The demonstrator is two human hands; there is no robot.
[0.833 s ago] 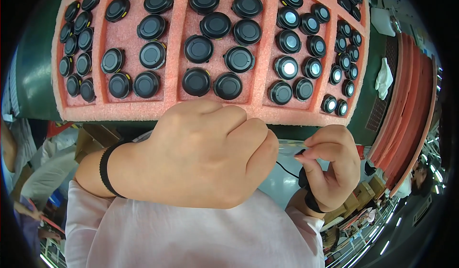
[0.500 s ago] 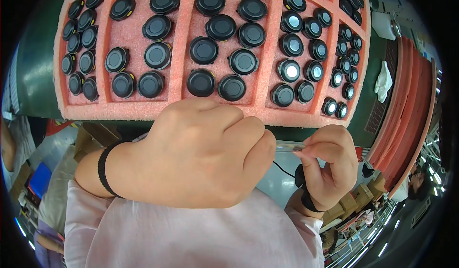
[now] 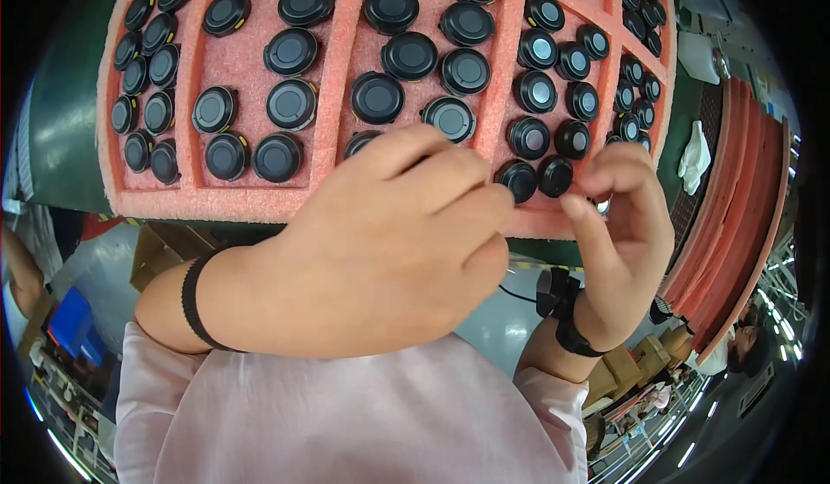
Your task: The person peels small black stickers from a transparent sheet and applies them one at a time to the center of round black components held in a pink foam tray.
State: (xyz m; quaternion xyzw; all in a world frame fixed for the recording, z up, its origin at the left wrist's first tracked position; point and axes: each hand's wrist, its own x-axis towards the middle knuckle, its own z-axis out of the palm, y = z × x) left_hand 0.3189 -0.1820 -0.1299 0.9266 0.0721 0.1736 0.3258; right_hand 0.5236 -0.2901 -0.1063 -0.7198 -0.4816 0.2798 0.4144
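A black round piece [image 3: 555,176] sits in the pink foam tray [image 3: 207,203] by its near edge, toward the right corner. The right hand [image 3: 644,225] bends thumb and forefinger just beside it; whether this grip pinches anything, I cannot tell. The left hand [image 3: 389,242], loosely curled before the near edge, hides its fingertips, so its grip is unclear. The tray rests on a green bench [image 3: 65,138].

Rough foam tray [image 3: 233,201], probably plastic discs [image 3: 378,98]

Pale pink shirt [image 3: 346,423], black bands [image 3: 189,302] round wrists
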